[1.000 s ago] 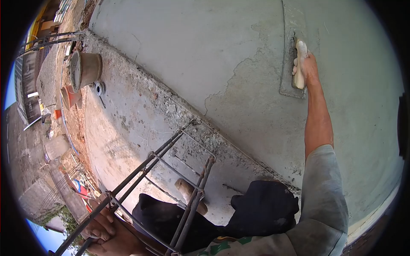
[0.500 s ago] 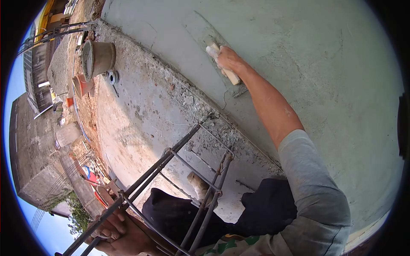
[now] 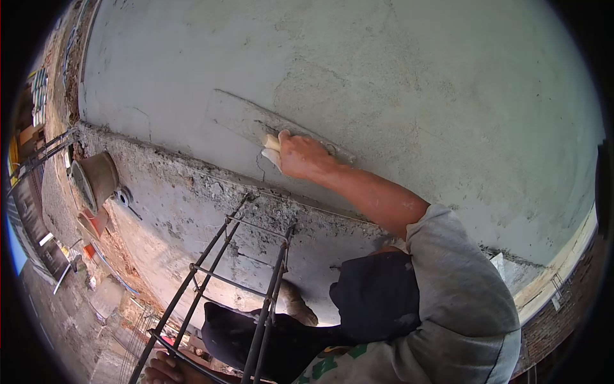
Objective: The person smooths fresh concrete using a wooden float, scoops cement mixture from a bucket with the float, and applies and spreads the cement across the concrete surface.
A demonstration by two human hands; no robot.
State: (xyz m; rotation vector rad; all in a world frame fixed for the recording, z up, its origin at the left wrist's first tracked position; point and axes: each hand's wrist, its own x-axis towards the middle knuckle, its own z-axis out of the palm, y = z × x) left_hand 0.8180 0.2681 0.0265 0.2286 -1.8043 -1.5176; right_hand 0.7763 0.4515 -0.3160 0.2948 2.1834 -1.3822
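My right hand [image 3: 304, 155] is closed around the pale handle of a plastering trowel [image 3: 272, 141]. The trowel's long blade lies against the smooth grey wet cement [image 3: 384, 83], partly covered by my hand and smeared the same grey. At the bottom left, my left hand [image 3: 165, 371] has its fingers curled round a bar of the upright rebar cage [image 3: 208, 272]; part of this hand is cut off by the frame edge.
A rough concrete ledge [image 3: 211, 185] with a taut string [image 3: 307, 206] borders the cement. A mortar-stained bucket [image 3: 96, 179] and a small wire spool [image 3: 125, 195] stand to the left. My bent knee [image 3: 377, 294] and foot [image 3: 297, 304] are beside the rebar.
My view has turned and shifted toward the right. My right hand has swung the trowel to a new angle on the cement, its arm now flatter. The left hand stays at the rebar.
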